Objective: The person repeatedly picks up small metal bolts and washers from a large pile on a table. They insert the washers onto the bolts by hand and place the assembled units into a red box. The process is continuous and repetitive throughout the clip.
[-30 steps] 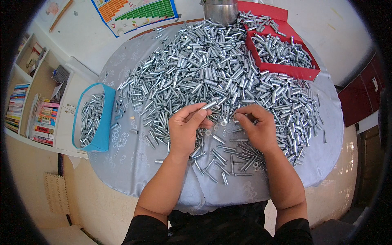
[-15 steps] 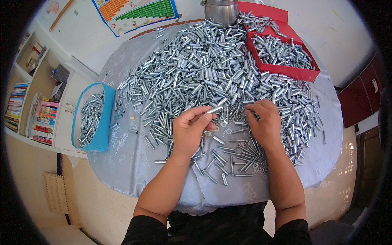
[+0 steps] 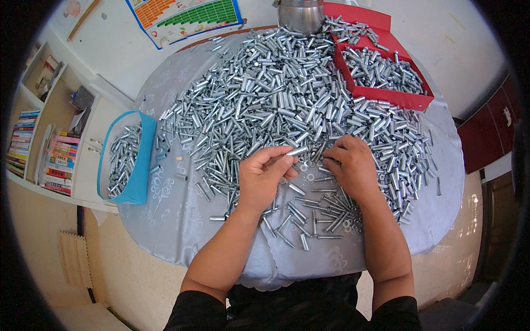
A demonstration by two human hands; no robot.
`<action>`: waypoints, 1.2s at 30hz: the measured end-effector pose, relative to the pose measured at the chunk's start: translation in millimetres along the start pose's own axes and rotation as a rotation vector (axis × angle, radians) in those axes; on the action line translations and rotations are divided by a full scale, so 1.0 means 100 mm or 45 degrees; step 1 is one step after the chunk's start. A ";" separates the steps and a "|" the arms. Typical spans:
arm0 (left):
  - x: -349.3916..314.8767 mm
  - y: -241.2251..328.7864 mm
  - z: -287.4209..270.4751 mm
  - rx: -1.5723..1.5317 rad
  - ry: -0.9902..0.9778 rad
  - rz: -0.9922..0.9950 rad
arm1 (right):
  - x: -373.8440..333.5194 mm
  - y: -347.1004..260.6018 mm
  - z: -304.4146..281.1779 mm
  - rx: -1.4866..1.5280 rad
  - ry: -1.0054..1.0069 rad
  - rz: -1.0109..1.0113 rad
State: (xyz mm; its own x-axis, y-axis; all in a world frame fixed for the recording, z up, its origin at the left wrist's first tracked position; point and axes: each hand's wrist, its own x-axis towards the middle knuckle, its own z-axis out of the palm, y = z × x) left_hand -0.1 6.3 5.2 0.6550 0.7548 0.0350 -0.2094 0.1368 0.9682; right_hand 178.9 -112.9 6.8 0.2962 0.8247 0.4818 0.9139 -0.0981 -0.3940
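A shiny metal sleeve [image 3: 298, 150] is pinched between the thumb and fingers of my left hand [image 3: 260, 175], its free end pointing right. My right hand [image 3: 354, 168] is closed, its fingertips down at the near edge of the heap of metal sleeves and bolts [image 3: 259, 94]; whatever they grip is hidden. Between the hands lie small flat washers [image 3: 310, 177]. Closer to me, loose bolts [image 3: 330, 212] and a few sleeves [image 3: 304, 241] are scattered on the silvery tablecloth [image 3: 309, 265].
At the left stands a blue fabric bin [image 3: 144, 160] with sleeves inside. A red box [image 3: 381, 96] full of metal parts sits at the back right, beside a steel pot [image 3: 301, 16]. A bookshelf [image 3: 77, 149] is left of the round table.
My left hand has moved slightly right with the sleeve, which is now more level. My right hand has shifted a little left, its fingers more curled.
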 end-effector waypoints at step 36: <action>-0.05 0.02 0.04 -0.032 -0.216 -0.128 | -0.08 -0.15 -0.03 1.102 -0.090 0.778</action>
State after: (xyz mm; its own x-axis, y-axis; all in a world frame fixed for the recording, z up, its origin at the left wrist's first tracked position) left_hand -1.4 0.1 8.1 0.7861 0.6178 -0.0179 -0.1538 0.2236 0.9625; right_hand 164.1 -119.6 11.0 0.5964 0.8024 -0.0220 0.0979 -0.1000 -0.9902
